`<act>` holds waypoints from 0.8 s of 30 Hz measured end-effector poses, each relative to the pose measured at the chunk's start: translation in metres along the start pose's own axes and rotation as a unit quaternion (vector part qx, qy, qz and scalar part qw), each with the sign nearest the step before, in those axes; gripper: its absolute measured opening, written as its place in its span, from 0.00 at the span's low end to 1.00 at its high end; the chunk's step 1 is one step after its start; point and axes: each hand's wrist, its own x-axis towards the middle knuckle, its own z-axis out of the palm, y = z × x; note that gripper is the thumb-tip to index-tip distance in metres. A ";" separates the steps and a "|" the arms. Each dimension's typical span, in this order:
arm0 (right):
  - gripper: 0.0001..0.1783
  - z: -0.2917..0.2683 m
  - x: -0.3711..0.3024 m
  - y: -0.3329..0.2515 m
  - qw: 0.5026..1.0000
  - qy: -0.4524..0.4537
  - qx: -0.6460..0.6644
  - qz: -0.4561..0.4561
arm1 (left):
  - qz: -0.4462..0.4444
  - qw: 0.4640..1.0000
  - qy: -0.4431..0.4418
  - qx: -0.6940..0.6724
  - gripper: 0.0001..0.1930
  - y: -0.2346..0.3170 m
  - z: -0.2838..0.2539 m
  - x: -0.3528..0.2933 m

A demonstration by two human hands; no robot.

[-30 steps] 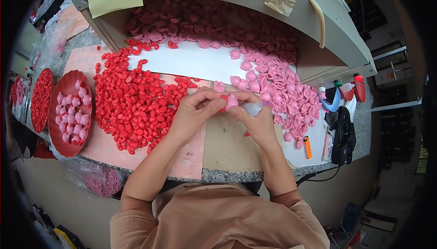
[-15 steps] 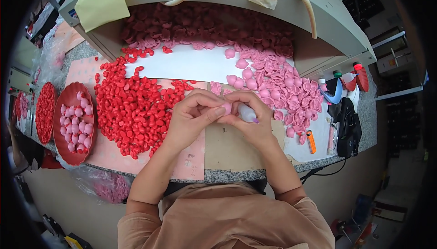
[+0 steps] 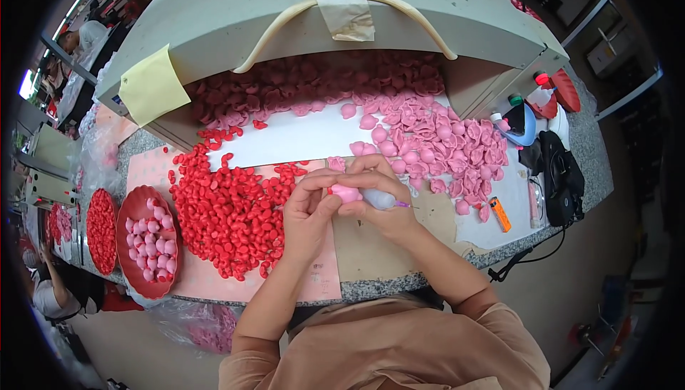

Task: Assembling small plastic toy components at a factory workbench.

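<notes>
Above the middle of the table, my left hand (image 3: 308, 211) pinches a small pink rounded piece (image 3: 347, 194). A bit of red shows at its left end, by the fingertips. My right hand (image 3: 392, 222) is closed round a small translucent squeeze bottle (image 3: 378, 199) with a thin purple tip pointing right. Its fingertips meet the pink piece too. To the left of my hands lies a wide heap of small glossy red pieces (image 3: 228, 226). Pink shell-like pieces (image 3: 457, 151) are piled on the far right. Fingers partly hide the pink piece.
A red scalloped dish (image 3: 153, 290) at left holds pink-and-red pieces, beside a dish of red pieces (image 3: 102, 233). A grey hood (image 3: 435, 26) overhangs the back. An orange lighter (image 3: 501, 214), a blue dish (image 3: 528, 133) and a black corded object (image 3: 560, 179) are at right.
The view has shifted, so the table appears lower and turned. Red now shows at the pink piece's left end. The bottle's purple tip has come into clearer sight, pointing right.
</notes>
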 end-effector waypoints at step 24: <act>0.17 0.014 0.000 -0.008 0.979 0.063 0.164 0.100 | 0.045 0.988 0.016 -0.144 0.10 -0.010 0.001 -0.005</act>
